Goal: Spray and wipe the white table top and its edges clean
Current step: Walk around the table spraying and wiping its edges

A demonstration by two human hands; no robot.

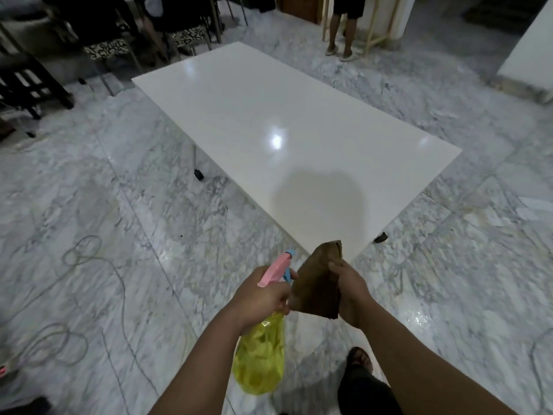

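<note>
white table top [269,115] – glossy, bare, slanting away

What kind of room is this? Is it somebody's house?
Probably a large indoor hall or dining room, though I can't be sure it's a house. The floor is polished grey-veined marble, a long white table on wheels stands in the middle, and chairs with patterned seats are pushed to the far side.

We find the white table top [287,121] unobstructed from near corner to far edge; chairs [107,49] crowd its far-left side, a standing person [344,28] far right.
</note>
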